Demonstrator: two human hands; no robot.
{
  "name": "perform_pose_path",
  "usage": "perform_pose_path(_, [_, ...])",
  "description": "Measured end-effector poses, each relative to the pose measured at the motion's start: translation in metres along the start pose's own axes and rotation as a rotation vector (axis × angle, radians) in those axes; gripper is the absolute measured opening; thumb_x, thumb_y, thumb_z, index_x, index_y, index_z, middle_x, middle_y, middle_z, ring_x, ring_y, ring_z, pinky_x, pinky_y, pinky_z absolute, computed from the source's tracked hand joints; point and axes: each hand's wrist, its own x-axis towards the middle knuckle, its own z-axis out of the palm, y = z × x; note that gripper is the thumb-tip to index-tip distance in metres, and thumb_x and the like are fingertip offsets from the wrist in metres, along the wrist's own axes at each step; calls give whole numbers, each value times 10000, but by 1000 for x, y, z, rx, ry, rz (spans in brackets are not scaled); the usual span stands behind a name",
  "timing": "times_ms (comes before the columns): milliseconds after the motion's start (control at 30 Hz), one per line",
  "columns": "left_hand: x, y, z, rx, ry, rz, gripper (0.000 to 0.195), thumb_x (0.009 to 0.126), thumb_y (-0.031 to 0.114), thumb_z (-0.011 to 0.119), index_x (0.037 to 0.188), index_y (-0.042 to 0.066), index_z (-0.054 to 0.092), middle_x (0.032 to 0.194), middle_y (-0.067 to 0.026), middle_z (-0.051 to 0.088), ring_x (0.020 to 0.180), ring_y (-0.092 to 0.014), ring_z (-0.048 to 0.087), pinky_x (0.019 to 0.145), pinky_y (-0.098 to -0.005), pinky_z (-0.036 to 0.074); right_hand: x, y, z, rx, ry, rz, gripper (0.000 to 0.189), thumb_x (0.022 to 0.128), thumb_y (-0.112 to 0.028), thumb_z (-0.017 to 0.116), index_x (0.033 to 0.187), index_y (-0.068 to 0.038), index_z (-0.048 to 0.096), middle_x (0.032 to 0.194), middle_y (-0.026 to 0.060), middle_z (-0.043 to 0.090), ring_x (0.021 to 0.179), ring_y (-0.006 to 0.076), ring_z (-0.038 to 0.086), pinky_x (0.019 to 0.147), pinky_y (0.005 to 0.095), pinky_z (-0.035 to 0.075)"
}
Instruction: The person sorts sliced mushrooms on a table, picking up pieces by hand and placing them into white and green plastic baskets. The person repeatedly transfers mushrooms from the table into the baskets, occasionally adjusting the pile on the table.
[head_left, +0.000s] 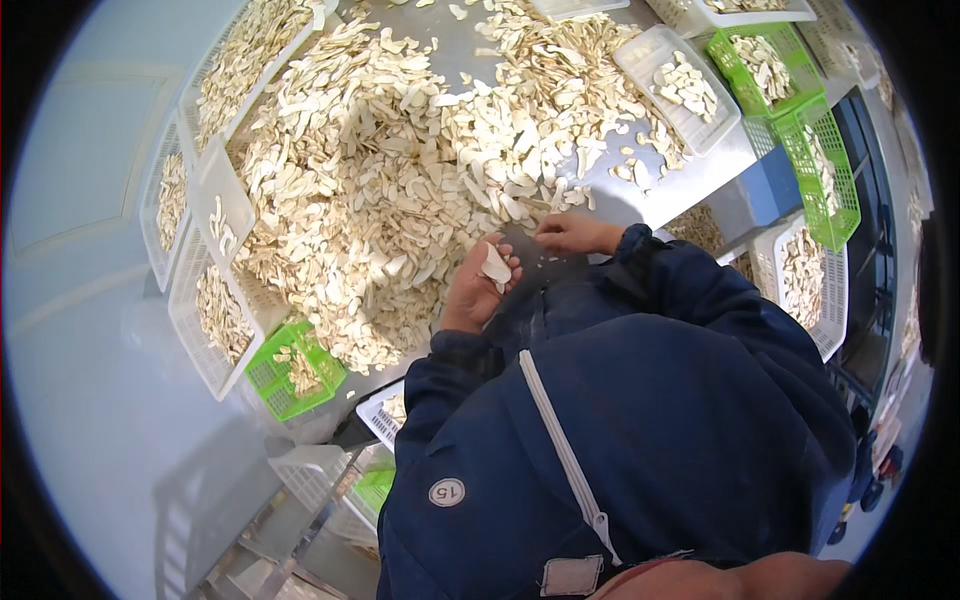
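A large heap of pale dried slices covers much of the metal table before me. My left hand is palm up at the heap's near edge, with a few whitish slices held between palm and curled fingers. To its right, my right hand hovers close to the table's front edge, over my dark clothing. Its fingers are bent together, and whether something small is pinched there is hidden. Small pale crumbs lie on the dark cloth below the right fingertips.
A translucent tray with some slices sits at the table's right. Green baskets and a white basket stand beyond it. Along the left edge are white baskets, a translucent tray and a green basket, all containing slices.
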Motion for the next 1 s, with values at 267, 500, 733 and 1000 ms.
perform_pose_path(267, [-5,4,-16,-96,-54,26,387,1058,347,469,1319,62,502,991,-74,616,889,-243,628,860,-423,566,-13,14,-51,-555,592,-126,267,897,-164,579,1141,-93,660,1011,159,683,923,378,654,794,431,528])
perform_pose_path(500, [-12,9,8,-111,-16,72,420,1043,260,484,1391,27,445,1032,-87,627,958,-266,642,913,-444,553,5,-12,-44,-1052,641,-239,245,847,-141,633,1088,-175,661,1122,43,608,1110,278,569,899,388,495])
perform_pose_path(733, [-11,8,2,-27,-64,112,460,997,116,569,1427,48,422,1089,-97,624,1008,-243,649,909,-396,572,-15,-15,-54,-543,644,-173,208,911,-273,653,977,-78,626,805,97,642,758,318,633,694,420,492])
perform_pose_path(1000, [8,5,25,103,70,55,496,946,56,585,1417,69,430,1158,-117,640,1081,-277,647,912,-397,571,-119,122,-55,18,917,-12,280,941,-298,684,1020,-30,668,828,47,674,787,107,608,719,285,492])
